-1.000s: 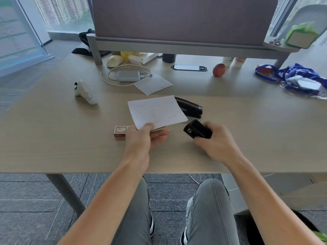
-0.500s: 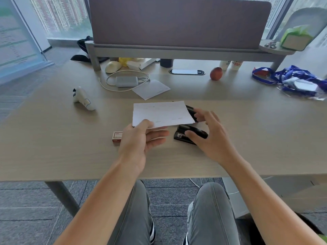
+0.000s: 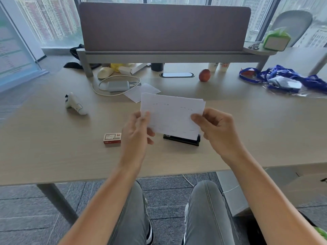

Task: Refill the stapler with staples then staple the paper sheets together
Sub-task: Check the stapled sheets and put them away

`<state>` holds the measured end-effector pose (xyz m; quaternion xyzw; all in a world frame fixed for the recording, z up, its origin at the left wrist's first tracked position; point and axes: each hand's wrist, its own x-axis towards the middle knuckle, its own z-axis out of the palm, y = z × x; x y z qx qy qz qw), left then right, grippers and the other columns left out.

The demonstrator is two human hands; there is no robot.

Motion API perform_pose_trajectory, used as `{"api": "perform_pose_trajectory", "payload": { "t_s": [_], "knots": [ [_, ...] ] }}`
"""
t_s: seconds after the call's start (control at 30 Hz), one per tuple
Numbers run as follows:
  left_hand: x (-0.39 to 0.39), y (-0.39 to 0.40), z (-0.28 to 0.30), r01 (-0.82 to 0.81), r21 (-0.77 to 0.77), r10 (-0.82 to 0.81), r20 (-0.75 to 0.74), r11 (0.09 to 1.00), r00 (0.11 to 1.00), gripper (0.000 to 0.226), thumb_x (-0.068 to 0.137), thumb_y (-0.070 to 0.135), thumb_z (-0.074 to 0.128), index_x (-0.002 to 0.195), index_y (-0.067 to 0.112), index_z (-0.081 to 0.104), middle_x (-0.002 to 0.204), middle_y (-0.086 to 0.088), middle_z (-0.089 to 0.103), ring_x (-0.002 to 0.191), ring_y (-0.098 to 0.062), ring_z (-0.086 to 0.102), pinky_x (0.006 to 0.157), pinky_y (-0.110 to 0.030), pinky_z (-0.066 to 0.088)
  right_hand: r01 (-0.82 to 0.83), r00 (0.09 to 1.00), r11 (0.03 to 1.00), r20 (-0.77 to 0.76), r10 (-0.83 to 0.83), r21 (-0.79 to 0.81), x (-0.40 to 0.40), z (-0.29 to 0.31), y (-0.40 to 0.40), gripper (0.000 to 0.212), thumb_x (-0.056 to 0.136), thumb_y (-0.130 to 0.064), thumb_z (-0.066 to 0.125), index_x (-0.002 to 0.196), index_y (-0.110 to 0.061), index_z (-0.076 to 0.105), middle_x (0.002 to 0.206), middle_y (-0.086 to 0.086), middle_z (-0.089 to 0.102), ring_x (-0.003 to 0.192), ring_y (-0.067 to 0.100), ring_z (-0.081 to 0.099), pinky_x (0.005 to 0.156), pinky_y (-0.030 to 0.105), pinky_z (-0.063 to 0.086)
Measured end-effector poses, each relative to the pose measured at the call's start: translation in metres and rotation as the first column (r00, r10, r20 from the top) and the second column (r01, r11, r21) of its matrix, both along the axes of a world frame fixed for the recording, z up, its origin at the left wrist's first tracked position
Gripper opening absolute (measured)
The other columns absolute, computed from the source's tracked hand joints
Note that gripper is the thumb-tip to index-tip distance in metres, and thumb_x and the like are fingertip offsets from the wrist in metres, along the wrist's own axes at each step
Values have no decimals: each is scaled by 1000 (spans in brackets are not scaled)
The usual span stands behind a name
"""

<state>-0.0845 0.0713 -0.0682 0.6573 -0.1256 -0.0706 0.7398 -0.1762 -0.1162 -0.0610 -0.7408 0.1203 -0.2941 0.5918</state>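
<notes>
A small stack of white paper sheets (image 3: 172,114) is held upright above the desk. My left hand (image 3: 137,131) pinches its left edge and my right hand (image 3: 216,128) pinches its right edge. Beneath the sheets a black stapler (image 3: 182,139) lies flat on the desk, partly hidden by the paper. A small red and white staple box (image 3: 112,140) rests on the desk just left of my left hand.
A white game controller (image 3: 75,104) lies at the left. Farther back are a grey power adapter with cable (image 3: 117,85), a loose sheet (image 3: 141,91), an apple (image 3: 204,75) and blue lanyards (image 3: 283,79). A grey divider screen (image 3: 164,27) stands at the desk's rear.
My right hand set the black stapler down on the desk, let go of it and moved onto the paper's right edge. Both hands lifted the sheets upright.
</notes>
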Motion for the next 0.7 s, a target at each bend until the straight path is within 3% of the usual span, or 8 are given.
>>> {"api": "perform_pose_trajectory", "payload": {
  "t_s": [0.07, 0.13, 0.33, 0.53, 0.6, 0.7],
  "knots": [
    [-1, 0, -3, -41, 45, 39, 34, 998, 999, 14, 97, 28, 58, 88, 20, 66, 61, 5, 60, 59, -15, 54, 54, -34, 44, -47, 997, 985, -47, 55, 168, -9, 3, -3, 10, 97, -13, 68, 92, -9, 77, 64, -8, 61, 48, 3, 40, 48, 16, 30],
    [-3, -1, -6, -37, 58, 35, 31, 998, 999, 18, 97, 17, 59, 81, 16, 64, 55, 4, 57, 54, -16, 50, 53, -34, 41, -55, 991, 967, -103, 82, 248, -18, 4, -6, 11, 96, -18, 69, 91, -15, 80, 71, -2, 62, 51, 7, 35, 49, 18, 26],
    [-24, -9, -6, 38, 28, -38, 1, 999, 999, 17, 96, 13, 60, 80, 14, 66, 68, -6, 62, 60, -20, 55, 54, -34, 48, 18, 988, 952, -151, 30, 307, -52, 0, -9, 13, 94, -20, 72, 99, -12, 81, 71, -4, 60, 51, 7, 31, 49, 21, 22],
    [-49, -16, -14, 108, -6, -108, 0, 994, 994, 16, 95, 13, 60, 82, 14, 68, 68, -7, 63, 62, -23, 57, 60, -38, 52, 97, 985, 952, -167, -49, 292, -91, 2, -6, 11, 93, -21, 72, 94, -14, 81, 69, -5, 57, 51, 7, 31, 48, 20, 24],
    [-56, -19, -17, 127, -11, -127, -12, 992, 992, 17, 96, 12, 59, 82, 12, 68, 68, -8, 65, 62, -23, 60, 62, -40, 56, 154, 977, 963, -181, -115, 219, -105, 4, -3, 10, 93, -20, 73, 91, -16, 82, 64, -9, 59, 50, 4, 36, 50, 19, 28],
    [-65, -28, -19, 200, -36, -202, -72, 979, 977, 19, 99, 12, 56, 87, 7, 70, 76, -17, 69, 65, -24, 65, 71, -41, 60, 271, 950, 962, -174, -260, 40, -125, 6, 0, 10, 94, -20, 72, 95, -20, 82, 62, -18, 70, 47, -4, 50, 50, 8, 35]
  ]
}}
